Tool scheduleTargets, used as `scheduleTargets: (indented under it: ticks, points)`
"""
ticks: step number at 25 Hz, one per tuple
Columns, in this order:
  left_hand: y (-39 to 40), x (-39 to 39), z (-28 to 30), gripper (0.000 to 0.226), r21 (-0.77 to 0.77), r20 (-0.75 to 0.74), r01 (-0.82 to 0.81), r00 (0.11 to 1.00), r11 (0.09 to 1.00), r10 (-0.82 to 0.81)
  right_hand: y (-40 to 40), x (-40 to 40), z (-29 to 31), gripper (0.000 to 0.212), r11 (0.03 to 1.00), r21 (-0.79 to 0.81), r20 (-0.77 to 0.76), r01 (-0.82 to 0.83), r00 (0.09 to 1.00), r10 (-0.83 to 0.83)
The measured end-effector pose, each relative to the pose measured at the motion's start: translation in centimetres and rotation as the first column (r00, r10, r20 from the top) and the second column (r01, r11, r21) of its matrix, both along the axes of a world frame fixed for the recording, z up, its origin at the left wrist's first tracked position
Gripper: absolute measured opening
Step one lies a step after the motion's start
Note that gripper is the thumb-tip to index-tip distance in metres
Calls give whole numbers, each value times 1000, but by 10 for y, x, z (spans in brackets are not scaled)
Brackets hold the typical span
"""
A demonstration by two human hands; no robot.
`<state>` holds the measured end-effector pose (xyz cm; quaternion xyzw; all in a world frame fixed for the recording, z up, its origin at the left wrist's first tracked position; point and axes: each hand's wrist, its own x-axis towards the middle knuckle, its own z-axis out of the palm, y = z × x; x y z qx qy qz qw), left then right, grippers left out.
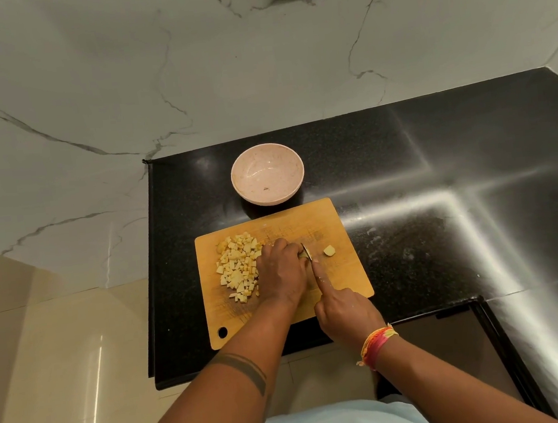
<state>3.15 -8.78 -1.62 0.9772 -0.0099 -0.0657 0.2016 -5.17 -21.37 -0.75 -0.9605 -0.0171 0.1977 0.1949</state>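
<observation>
A wooden cutting board (pixel 342 273) lies on the black counter. A heap of small pale-yellow cubes (pixel 238 267) covers its left part. My left hand (pixel 282 273) lies palm down in the middle of the board, fingers curled over a piece of food that I can hardly see. My right hand (pixel 345 311) grips a knife, index finger stretched along its back. The blade (pixel 306 252) stands just right of my left fingers. One loose yellow chunk (pixel 329 250) sits to the right of the blade.
A pale pink bowl (pixel 267 174) with only a crumb inside stands behind the board. The black counter (pixel 444 228) stretches right; its left edge drops to a beige tiled floor (pixel 63 371). A marble wall (pixel 186 66) rises behind.
</observation>
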Motion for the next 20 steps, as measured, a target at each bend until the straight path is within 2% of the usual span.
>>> scheduleTargets:
  ticks: [5, 8, 12, 20]
  points:
    - [1, 1, -1, 27, 26, -2, 20, 1000, 999, -20, -5, -30, -2, 85, 999, -39, -10, -32, 999, 32]
    - [4, -1, -2, 29, 31, 4, 37, 999, 999, -37, -12, -38, 0, 86, 1000, -2, -29, -13, 999, 13]
    - [11, -7, -5, 31, -40, 37, -2, 999, 999, 3, -8, -27, 4, 86, 999, 51, 5, 10, 1000, -11]
    - [10, -6, -8, 23, -42, 43, -26, 999, 999, 28, 5, 0, -2, 80, 998, 56, -8, 14, 1000, -14]
